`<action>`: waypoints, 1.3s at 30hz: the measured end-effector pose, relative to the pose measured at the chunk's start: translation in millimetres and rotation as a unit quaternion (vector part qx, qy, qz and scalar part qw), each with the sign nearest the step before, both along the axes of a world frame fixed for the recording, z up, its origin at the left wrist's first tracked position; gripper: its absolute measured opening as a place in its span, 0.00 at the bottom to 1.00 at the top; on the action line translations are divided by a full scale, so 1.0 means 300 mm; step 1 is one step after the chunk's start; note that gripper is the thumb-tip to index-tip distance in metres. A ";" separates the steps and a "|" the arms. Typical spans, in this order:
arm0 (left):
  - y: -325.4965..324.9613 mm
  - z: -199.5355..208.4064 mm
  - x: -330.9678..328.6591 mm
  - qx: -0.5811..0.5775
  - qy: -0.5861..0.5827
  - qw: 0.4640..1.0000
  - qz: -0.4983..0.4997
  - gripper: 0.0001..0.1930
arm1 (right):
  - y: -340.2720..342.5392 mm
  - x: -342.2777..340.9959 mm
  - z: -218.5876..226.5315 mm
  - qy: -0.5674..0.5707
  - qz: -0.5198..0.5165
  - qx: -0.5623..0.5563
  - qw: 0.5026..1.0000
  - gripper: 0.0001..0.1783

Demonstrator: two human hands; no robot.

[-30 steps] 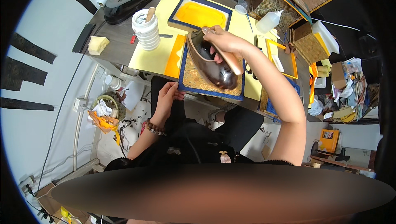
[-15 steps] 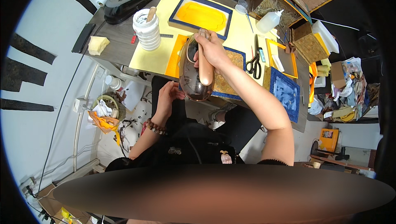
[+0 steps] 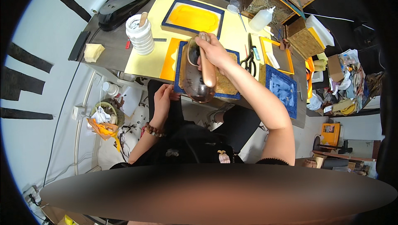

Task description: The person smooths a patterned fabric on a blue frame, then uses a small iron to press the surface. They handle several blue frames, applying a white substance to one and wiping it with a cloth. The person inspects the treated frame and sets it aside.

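Note:
My right hand [image 3: 213,51] is wrapped round the rose-gold handle of a handheld steam iron [image 3: 197,86] with a brown see-through body. The iron is over a blue-bordered panel [image 3: 227,85] with a gold patterned middle and hides much of it. Whether its underside touches the panel cannot be seen. My left hand [image 3: 164,96], a beaded bracelet at its wrist, has its fingers drawn together at the panel's near left corner and seems to grip that edge. Beneath the panel's left side lies an orange sheet [image 3: 168,64].
Behind the panel lies a blue-rimmed frame [image 3: 163,24] with yellow inside. A white jar [image 3: 143,42] stands left, near a pale block [image 3: 94,53]. To the right are black scissors [image 3: 250,64], a squeeze bottle [image 3: 262,19] and a blue panel [image 3: 282,88] at the table edge.
My left hand's fingers have drawn together at the panel's near left corner. More of the panel's left side shows beside the iron. The whole view has shifted slightly.

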State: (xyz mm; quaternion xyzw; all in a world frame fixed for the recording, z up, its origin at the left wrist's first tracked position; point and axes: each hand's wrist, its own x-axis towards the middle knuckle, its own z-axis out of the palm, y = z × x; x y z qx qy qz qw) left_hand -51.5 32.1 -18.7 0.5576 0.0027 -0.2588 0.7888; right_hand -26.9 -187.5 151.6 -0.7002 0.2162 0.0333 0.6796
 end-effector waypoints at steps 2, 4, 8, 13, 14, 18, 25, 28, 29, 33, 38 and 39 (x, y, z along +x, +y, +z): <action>-0.004 0.031 -0.015 0.131 -0.178 0.973 0.062 0.07 | -0.057 -0.051 0.007 0.019 -0.006 -0.036 0.999 0.34; -0.016 0.074 -0.018 0.206 -0.320 0.919 0.109 0.05 | -0.120 -0.117 0.010 0.037 -0.023 -0.052 0.998 0.34; -0.074 0.164 0.008 0.226 -0.533 0.810 0.089 0.12 | -0.237 -0.231 0.022 0.035 -0.064 -0.069 0.995 0.34; -0.202 0.204 0.094 0.284 -0.680 0.662 -0.137 0.26 | -0.317 -0.327 0.032 0.047 -0.113 -0.072 0.990 0.35; -0.216 0.200 0.103 0.305 -0.689 0.642 -0.143 0.28 | -0.325 -0.339 0.030 0.051 -0.111 -0.072 0.990 0.35; -0.241 0.175 0.115 0.352 -0.712 0.590 -0.146 0.34 | -0.333 -0.360 0.009 0.046 -0.123 -0.073 0.989 0.33; -0.233 0.154 0.110 0.351 -0.694 0.609 -0.157 0.43 | -0.320 -0.286 0.062 0.078 -0.074 -0.112 0.988 0.45; -0.228 0.157 0.109 0.347 -0.690 0.614 -0.161 0.48 | -0.290 -0.151 0.166 0.097 0.008 -0.172 0.980 0.44; -0.225 0.158 0.108 0.344 -0.689 0.617 -0.161 0.48 | -0.279 -0.087 0.219 0.084 0.064 -0.244 0.964 0.41; -0.217 0.167 0.104 0.330 -0.681 0.633 -0.162 0.47 | -0.200 0.234 0.486 -0.061 0.226 -0.510 0.828 0.33; -0.208 0.187 0.120 0.293 -0.665 0.659 -0.194 0.43 | -0.004 0.738 0.699 -0.289 0.302 -0.684 0.598 0.27; -0.192 0.190 0.130 0.255 -0.652 0.687 -0.196 0.39 | 0.050 0.838 0.672 -0.284 0.275 -0.705 0.588 0.27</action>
